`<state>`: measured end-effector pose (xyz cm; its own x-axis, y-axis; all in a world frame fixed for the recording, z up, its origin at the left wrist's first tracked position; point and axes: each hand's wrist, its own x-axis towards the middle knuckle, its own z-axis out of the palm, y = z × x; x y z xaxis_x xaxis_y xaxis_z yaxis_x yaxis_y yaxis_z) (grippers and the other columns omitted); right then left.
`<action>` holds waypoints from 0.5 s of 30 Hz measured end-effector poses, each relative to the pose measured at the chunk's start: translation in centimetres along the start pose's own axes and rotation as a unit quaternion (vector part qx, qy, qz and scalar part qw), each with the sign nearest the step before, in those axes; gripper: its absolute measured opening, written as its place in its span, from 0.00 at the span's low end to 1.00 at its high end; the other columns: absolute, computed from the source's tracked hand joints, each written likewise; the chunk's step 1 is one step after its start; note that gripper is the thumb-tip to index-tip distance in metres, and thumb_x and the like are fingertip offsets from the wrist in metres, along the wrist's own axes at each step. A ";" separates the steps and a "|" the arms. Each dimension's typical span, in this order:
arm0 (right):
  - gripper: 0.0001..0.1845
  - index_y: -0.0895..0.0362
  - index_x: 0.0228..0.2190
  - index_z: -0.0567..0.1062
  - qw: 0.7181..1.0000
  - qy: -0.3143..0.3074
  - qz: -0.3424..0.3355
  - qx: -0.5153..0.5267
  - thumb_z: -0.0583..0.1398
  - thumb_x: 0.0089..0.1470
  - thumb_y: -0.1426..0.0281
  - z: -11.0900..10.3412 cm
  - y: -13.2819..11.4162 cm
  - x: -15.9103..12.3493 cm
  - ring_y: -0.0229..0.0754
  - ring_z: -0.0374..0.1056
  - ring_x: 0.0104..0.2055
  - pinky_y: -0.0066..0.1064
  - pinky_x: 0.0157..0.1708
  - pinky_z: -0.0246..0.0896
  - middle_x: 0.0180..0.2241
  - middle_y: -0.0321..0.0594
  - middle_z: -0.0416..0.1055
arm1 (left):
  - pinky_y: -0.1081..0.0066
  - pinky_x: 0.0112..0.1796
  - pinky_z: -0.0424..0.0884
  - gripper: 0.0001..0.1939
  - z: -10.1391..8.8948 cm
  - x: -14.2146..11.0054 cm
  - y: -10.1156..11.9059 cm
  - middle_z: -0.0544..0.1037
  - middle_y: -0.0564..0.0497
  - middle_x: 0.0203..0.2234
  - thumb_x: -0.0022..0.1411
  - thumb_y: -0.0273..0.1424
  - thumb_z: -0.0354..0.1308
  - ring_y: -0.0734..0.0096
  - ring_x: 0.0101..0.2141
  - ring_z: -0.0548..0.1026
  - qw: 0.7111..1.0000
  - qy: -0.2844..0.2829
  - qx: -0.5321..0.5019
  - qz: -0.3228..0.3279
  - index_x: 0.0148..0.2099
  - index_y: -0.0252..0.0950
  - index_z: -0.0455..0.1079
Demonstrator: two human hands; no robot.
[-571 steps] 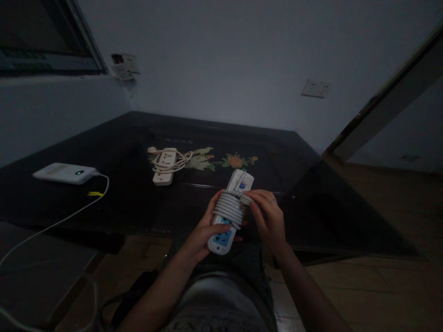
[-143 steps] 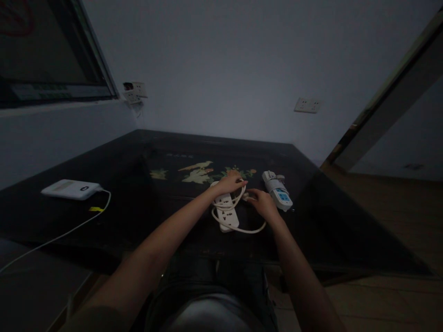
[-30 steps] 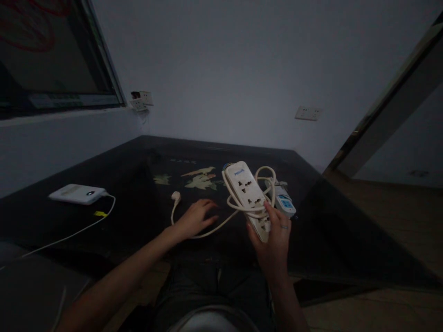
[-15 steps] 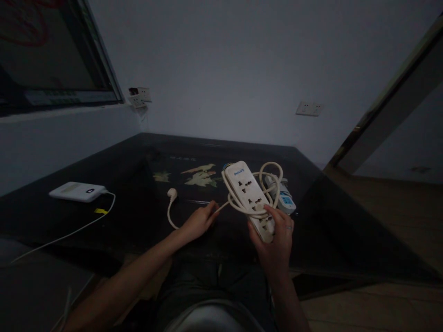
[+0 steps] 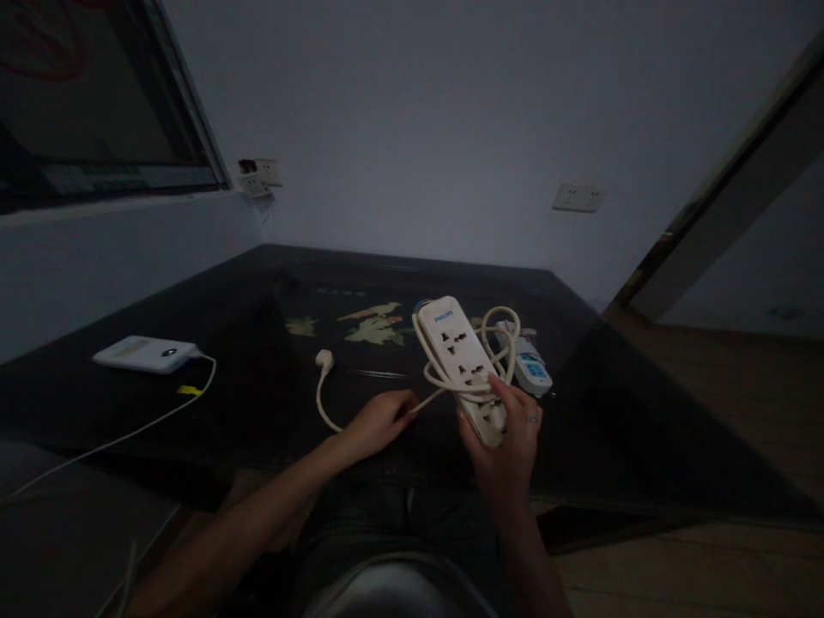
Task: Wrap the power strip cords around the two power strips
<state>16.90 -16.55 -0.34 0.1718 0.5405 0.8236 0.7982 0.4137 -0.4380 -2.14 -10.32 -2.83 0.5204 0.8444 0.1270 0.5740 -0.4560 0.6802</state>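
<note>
The right hand [image 5: 511,438] is gripping the lower end of the white power strip [image 5: 456,343], whose upper end is pointing away beyond the fingers; the left hand [image 5: 381,421] is pinching its cord [image 5: 428,400], the plug [image 5: 324,360] lying farther left on the black table [image 5: 257,378].

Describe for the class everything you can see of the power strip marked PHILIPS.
The power strip is long, narrow and off-white, seemingly plastic, with blue lettering at its far end and groups of dark socket holes on its face. It slants over the black table, near end in the right hand. A cream cord loops loosely around it and runs to the left hand; its plug lies further left.
</note>
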 end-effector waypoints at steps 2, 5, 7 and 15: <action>0.27 0.53 0.52 0.66 1.000 0.002 0.002 0.003 0.63 0.51 0.69 0.0 -0.2 0.0 0.50 0.61 0.47 0.44 0.44 0.61 0.44 0.46 0.64 | 0.71 0.36 0.65 0.07 0.2 0.0 0.2 0.76 0.48 0.33 0.62 0.29 0.50 0.66 0.34 0.73 1.000 -0.003 0.003 -0.001 0.38 0.35 0.69; 0.27 0.53 0.53 0.66 1.000 0.000 0.006 0.012 0.63 0.51 0.70 0.0 -0.3 0.0 0.50 0.60 0.47 0.44 0.44 0.61 0.44 0.46 0.63 | 0.71 0.37 0.65 0.06 0.6 0.1 0.4 0.77 0.49 0.33 0.61 0.28 0.51 0.66 0.35 0.73 1.000 -0.005 0.004 0.003 0.38 0.35 0.69; 0.27 0.53 0.53 0.65 1.000 -0.002 0.006 0.013 0.63 0.51 0.70 0.0 -0.4 0.0 0.50 0.60 0.48 0.44 0.44 0.61 0.45 0.46 0.63 | 0.72 0.37 0.65 0.06 0.8 0.2 0.4 0.76 0.49 0.33 0.61 0.28 0.51 0.67 0.34 0.73 1.000 -0.004 0.001 0.005 0.38 0.35 0.69; 0.27 0.53 0.53 0.65 1.000 -0.009 0.011 0.007 0.63 0.51 0.69 -0.1 -0.1 -0.1 0.50 0.60 0.48 0.43 0.45 0.60 0.45 0.46 0.64 | 0.72 0.36 0.65 0.07 0.5 0.0 0.4 0.77 0.49 0.32 0.62 0.29 0.51 0.67 0.33 0.73 1.000 -0.002 -0.024 0.003 0.39 0.34 0.70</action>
<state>16.91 -16.70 -0.32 0.1787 0.5631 0.8068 0.7861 0.4114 -0.4613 -1.59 -10.60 -2.92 0.5255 0.8410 0.1283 0.5399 -0.4462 0.7137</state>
